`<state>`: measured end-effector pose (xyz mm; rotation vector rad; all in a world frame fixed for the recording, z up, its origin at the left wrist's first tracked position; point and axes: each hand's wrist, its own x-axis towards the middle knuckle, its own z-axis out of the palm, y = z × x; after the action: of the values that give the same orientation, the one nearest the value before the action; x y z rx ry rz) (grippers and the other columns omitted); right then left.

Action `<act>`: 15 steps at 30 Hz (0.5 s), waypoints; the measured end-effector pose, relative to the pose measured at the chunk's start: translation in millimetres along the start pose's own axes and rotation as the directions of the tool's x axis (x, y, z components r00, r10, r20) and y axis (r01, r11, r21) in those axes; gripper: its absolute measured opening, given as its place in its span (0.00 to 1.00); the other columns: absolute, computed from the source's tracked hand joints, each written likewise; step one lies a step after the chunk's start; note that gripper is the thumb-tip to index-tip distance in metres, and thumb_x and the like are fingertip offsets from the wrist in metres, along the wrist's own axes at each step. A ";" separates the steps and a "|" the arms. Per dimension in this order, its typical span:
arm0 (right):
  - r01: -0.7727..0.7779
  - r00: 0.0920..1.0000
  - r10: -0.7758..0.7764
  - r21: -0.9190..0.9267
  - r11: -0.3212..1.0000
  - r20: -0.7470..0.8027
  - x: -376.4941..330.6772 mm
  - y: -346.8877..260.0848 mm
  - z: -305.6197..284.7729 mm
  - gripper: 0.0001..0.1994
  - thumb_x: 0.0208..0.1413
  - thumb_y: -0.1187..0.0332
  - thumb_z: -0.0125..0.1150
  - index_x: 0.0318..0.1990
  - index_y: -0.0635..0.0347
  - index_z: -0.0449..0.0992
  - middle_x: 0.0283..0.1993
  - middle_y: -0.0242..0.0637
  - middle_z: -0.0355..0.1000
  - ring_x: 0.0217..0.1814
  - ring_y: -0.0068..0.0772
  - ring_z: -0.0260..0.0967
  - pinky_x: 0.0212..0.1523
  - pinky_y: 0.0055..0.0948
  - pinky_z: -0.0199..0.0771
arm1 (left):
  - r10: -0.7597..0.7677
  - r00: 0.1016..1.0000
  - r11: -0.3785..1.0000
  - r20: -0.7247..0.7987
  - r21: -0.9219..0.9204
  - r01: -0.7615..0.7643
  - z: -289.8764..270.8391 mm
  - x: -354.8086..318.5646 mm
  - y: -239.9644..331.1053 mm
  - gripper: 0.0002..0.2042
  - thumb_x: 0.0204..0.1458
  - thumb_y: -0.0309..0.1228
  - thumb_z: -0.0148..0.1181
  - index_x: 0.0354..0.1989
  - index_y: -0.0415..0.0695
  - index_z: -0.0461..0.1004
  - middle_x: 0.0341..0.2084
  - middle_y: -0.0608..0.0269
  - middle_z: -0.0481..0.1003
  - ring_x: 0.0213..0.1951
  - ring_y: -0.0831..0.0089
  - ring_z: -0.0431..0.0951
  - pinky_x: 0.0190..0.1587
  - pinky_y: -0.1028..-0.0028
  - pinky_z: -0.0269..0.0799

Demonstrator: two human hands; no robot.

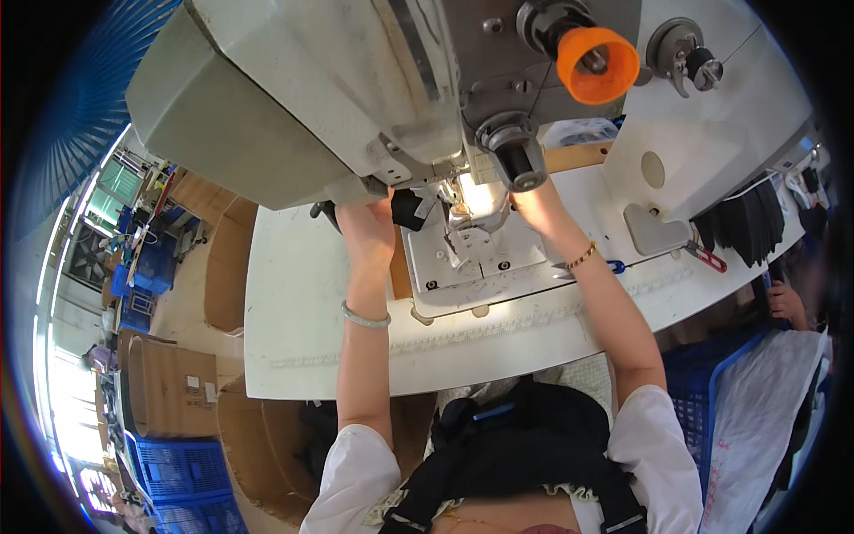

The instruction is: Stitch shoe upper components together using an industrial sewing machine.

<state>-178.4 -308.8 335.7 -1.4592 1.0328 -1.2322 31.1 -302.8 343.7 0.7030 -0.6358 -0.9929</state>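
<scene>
A sewing machine [294, 98] stands over the worktable, its lit needle area and metal bed plate [471, 262] between my hands. My left hand [366, 222] reaches under the machine head, left of the needle, closed on a black fabric piece [407, 210]; its fingertips are hidden by the machine. To the right of the needle, my right hand [536, 206] reaches in behind a grey knob [516, 156]. Its fingers are hidden, so what it holds, if anything, does not show. A pair of blue-handled snips [614, 266] lies on the table beside my right wrist.
Black fabric pieces [743, 222] hang at the table's right, near a red-handled cutter [707, 257]. A blue crate [689, 383] stands lower right; another person's hand [785, 303] shows beyond. Cardboard boxes [169, 383] and blue crates [182, 467] are at left.
</scene>
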 end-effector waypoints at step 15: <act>0.611 0.484 -0.828 -0.786 0.088 0.283 38.4 1.2 -0.6 0.06 0.30 0.73 0.54 0.21 0.63 0.69 0.24 0.40 0.67 0.32 0.44 0.65 0.38 0.35 0.66 | -0.076 0.936 0.843 0.344 -0.479 0.244 -12.2 34.3 -50.1 0.14 0.53 0.31 0.45 0.47 0.42 0.65 0.44 0.63 0.69 0.47 0.69 0.68 0.50 0.70 0.64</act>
<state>-173.6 -346.4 342.4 -2.9540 1.1071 -1.7531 28.2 -349.3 302.9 0.1174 -0.5498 -1.3829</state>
